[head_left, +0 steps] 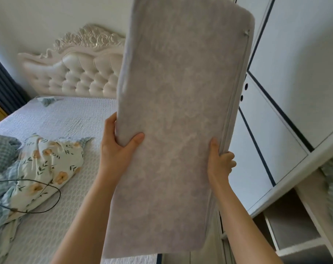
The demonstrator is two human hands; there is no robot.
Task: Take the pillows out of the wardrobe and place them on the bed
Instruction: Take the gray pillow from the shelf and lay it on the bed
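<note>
You hold a long grey plush rectangular pillow [179, 121] up in front of you, between the bed and the wardrobe.

Its top runs past the upper edge of the view, and it hides much of the cream tufted headboard [70, 73] and the white quilted bed [66, 119]. Its long axis stands nearly upright, leaning slightly right, zipper along the right edge. Your left hand [117, 149] clamps the left edge, thumb in front; your right hand [220, 162] grips the zippered edge, fingers curled behind. The white wardrobe [295, 73] is on your right.
</note>
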